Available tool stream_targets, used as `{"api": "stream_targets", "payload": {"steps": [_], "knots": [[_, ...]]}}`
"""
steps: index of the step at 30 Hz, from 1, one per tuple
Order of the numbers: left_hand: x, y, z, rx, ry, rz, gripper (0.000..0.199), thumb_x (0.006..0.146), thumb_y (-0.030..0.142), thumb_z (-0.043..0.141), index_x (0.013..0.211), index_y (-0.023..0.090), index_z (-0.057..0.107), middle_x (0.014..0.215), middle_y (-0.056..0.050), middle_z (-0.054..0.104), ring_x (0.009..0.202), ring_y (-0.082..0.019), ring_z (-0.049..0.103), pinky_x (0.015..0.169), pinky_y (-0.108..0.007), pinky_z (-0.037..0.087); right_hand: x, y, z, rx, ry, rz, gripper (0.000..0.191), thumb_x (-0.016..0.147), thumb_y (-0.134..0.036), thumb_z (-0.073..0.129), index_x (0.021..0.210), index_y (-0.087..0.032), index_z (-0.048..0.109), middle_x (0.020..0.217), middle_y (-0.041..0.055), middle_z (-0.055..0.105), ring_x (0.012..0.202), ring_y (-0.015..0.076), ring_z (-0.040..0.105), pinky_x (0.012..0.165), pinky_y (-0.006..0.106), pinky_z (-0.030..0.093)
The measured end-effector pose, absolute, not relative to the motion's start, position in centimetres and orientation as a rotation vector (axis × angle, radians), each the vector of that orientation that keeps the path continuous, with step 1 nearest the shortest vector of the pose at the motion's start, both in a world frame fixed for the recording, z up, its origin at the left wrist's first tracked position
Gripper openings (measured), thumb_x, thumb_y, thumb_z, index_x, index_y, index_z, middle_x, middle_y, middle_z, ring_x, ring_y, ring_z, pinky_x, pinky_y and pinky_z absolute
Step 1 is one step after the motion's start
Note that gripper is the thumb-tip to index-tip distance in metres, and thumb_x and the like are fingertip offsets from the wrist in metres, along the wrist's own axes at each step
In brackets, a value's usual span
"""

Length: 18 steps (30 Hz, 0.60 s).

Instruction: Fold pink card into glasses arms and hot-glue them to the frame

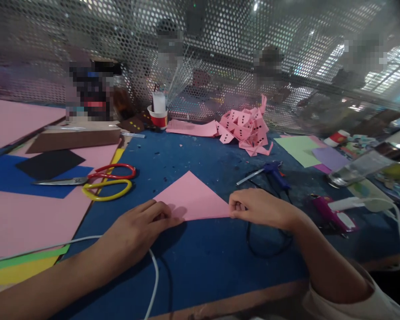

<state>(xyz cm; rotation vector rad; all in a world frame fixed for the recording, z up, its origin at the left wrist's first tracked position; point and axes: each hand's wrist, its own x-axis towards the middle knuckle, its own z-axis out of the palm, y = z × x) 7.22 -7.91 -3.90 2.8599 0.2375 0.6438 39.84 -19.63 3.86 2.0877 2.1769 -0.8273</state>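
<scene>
Holds the pink paper triangle (197,198) between left hand (136,227) and right hand (262,207), both closed on opposite ends of its long left-to-right near edge, apex far.

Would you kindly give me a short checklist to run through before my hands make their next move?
1. Left hand touching the left part of the pink paper triangle: ok.
2. Right hand at the triangle's right corner: ok, fingertips on it.
3. Paper layers lined up exactly along the edges: cannot tell.
4. Scissors off the triangle: ok, they lie to its left.
5. Glue gun off the triangle: ok, though it lies just beyond the right hand; whether it is hot, cannot tell.
6. White cable clear of the left arm: not ok, it passes beneath.
</scene>
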Motion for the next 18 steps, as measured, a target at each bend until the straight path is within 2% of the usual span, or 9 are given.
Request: {"api": "stream_targets", "payload": {"steps": [3, 5, 7, 12, 18], "knots": [[7.2, -8.1, -3.8, 2.84, 0.257, 0.622, 0.048, 0.102, 0.003, 0.04, 0.132, 0.029, 0.067, 0.11, -0.005, 0.067, 0.099, -0.017, 0.065, 0.085, -0.029, 0.056, 39.8, -19.8, 3.9, 2.061, 2.207, -0.811, 0.004, 0.094, -0.025, 0.067, 0.091, -0.023, 0.07, 0.091, -0.001, 0.074, 0.084, 0.0183, 0.066, 0.073, 0.028, 0.04], [7.3, -8.2, -3.8, 2.832, 0.273, 0.612, 0.048, 0.102, 0.003, 0.039, 0.131, 0.029, 0.067, 0.11, -0.005, 0.067, 0.098, -0.017, 0.065, 0.085, -0.029, 0.055, 39.2, -20.0, 4.0, 2.041, 2.29, -0.749, 0.004, 0.094, -0.026, 0.07, 0.096, -0.023, 0.069, 0.098, 0.0001, 0.073, 0.092, 0.02, 0.065, 0.08, 0.031, 0.041], [7.3, -8.3, -3.8, 2.828, 0.273, 0.603, 0.046, 0.103, 0.004, 0.039, 0.129, 0.029, 0.068, 0.112, -0.005, 0.068, 0.1, -0.018, 0.065, 0.087, -0.03, 0.056, 38.1, -20.0, 4.0, 2.033, 2.408, -0.682, 0.014, 0.094, -0.032, 0.075, 0.102, -0.023, 0.069, 0.108, 0.0022, 0.072, 0.102, 0.0224, 0.063, 0.088, 0.033, 0.041], [7.4, -8.3, -3.6, 2.817, 0.259, 0.656, 0.041, 0.103, 0.005, 0.041, 0.125, 0.026, 0.068, 0.109, -0.005, 0.069, 0.097, -0.02, 0.066, 0.083, -0.03, 0.056, 33.9, -19.6, 2.6, 2.049, 2.658, -0.661, 0.023, 0.097, -0.035, 0.074, 0.115, -0.022, 0.067, 0.117, 0.0035, 0.07, 0.11, 0.0211, 0.062, 0.096, 0.033, 0.043], [7.5, -8.2, -3.4, 2.737, 0.262, 0.763, 0.025, 0.106, 0.013, 0.047, 0.122, 0.019, 0.066, 0.107, -0.006, 0.071, 0.098, -0.018, 0.066, 0.084, -0.027, 0.053, 31.8, -18.8, -0.1, 2.053, 2.761, -0.584, 0.007, 0.097, -0.025, 0.074, 0.097, -0.019, 0.069, 0.097, 0.0012, 0.07, 0.092, 0.0173, 0.063, 0.084, 0.029, 0.045]]}}
